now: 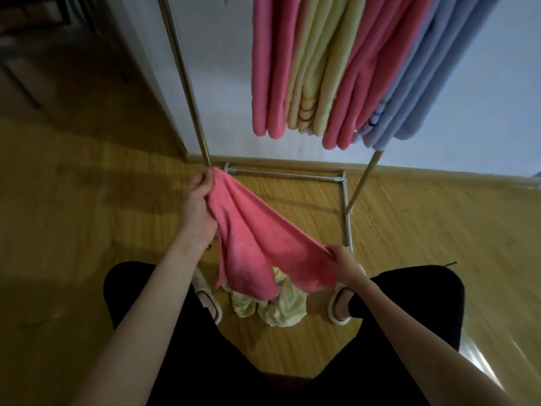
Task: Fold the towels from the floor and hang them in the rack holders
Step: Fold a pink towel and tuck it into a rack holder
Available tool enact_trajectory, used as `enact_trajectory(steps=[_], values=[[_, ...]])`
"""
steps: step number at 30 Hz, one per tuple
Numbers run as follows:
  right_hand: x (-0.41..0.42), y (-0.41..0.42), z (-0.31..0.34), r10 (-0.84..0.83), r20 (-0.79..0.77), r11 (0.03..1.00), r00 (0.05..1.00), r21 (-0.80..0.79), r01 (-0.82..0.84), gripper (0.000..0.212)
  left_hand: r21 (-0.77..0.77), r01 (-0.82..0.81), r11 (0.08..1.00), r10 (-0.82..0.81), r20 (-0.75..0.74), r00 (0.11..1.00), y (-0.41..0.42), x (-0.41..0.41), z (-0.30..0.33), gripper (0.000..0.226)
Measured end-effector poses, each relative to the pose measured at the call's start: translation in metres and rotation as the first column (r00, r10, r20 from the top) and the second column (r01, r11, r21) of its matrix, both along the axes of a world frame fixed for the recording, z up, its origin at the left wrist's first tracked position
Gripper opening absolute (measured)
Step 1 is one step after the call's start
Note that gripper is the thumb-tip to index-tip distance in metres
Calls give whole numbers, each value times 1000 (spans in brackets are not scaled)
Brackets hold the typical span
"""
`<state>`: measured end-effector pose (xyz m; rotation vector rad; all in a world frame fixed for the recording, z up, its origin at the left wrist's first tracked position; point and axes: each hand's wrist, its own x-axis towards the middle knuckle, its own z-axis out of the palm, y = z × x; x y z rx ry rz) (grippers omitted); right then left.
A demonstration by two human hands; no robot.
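A pink towel hangs stretched between my two hands above the floor. My left hand grips one bunched corner, up near the rack's left pole. My right hand pinches the opposite edge, lower and closer to me. Under the pink towel a crumpled pale yellow towel lies on the floor between my feet. Folded pink, yellow and blue towels hang side by side from the rack above; its top bar is out of view.
The metal rack base frames the floor ahead, with upright poles at left and right. A white wall stands behind it. Wooden floor spreads all around. My feet in white slippers flank the yellow towel.
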<state>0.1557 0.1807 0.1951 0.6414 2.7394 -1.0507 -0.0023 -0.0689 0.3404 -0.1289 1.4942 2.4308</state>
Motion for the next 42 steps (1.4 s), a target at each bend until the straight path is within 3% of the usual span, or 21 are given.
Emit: enact_trajectory(steps=[3, 6, 9, 11, 13, 15, 19, 23, 25, 27, 29, 31, 32, 33, 34, 35, 36, 37, 38, 40, 42], values=[[12, 6, 18, -38, 7, 997, 999, -60, 38, 37, -227, 8, 974, -33, -107, 994, -4, 1, -1, 18], [10, 4, 59, 90, -7, 992, 996, -91, -91, 27, -478, 27, 878, -148, -217, 965, 1, 4, -7, 19], [2, 1, 110, 103, -119, 980, 988, -159, -121, 14, -596, 34, 802, -239, -268, 933, 11, 6, -10, 20], [-5, -6, 147, 23, -189, 956, 982, -283, -77, 18, -648, 23, 761, -271, -284, 920, 17, 4, -10, 20], [-12, -14, 177, -128, -219, 859, 967, -512, -3, 22, -697, 56, 714, -324, -258, 910, 21, 4, -12, 14], [-20, -22, 200, -297, -211, 692, 931, -720, 58, 21, -760, 100, 642, -410, -230, 882, 23, 7, -11, 12], [-37, -30, 231, -528, -165, 457, 833, -882, 115, 27, -722, 275, 635, -582, -214, 785, 27, 28, 10, 17], [-50, -40, 244, -630, -133, 405, 765, -897, 178, 34, -739, 295, 605, -730, -367, 576, 23, 56, 49, 19], [-53, -48, 247, -636, -102, 381, 765, -903, 197, 33, -801, 128, 585, -770, -499, 397, 19, 68, 67, 17], [-56, -53, 252, -643, -87, 371, 761, -905, 210, 32, -819, -144, 556, -803, -574, 160, 17, 75, 79, 23], [-59, -55, 259, -649, -74, 359, 757, -907, 219, 33, -800, -341, 494, -860, -508, -55, 13, 73, 82, 30], [-60, -55, 268, -660, -56, 335, 749, -914, 228, 32, -786, -456, 417, -909, -373, -187, 11, 67, 74, 38], [-61, -54, 273, -667, -48, 320, 743, -919, 228, 31, -821, -440, 365, -931, -336, -145, 12, 64, 69, 34], [-61, -54, 277, -674, -41, 302, 738, -927, 224, 30, -873, -390, 294, -948, -319, 1, 14, 62, 65, 23], [-60, -53, 282, -680, -35, 280, 733, -935, 215, 29, -928, -283, 242, -926, -308, 217, 16, 58, 61, 27], [-60, -53, 286, -683, -31, 257, 730, -945, 201, 29, -951, -225, 213, -879, -287, 382, 20, 54, 55, 51], [-60, -52, 290, -684, -28, 236, 729, -954, 185, 29, -954, -198, 223, -836, -292, 465, 24, 50, 50, 67], [-59, -52, 293, -682, -26, 220, 731, -961, 170, 28, -953, -213, 213, -820, -293, 492, 29, 47, 46, 73], [-59, -52, 296, -679, -25, 209, 734, -965, 160, 27, -925, -288, 250, -829, -358, 430, 33, 46, 45, 72], [-59, -52, 301, -675, -22, 196, 737, -969, 151, 25, -738, -601, 307, -824, -522, 221, 40, 40, 57, 59], [-59, -52, 305, -677, -21, 184, 735, -973, 141, 23, -540, -775, 327, -851, -525, 6, 46, 35, 69, 49]])
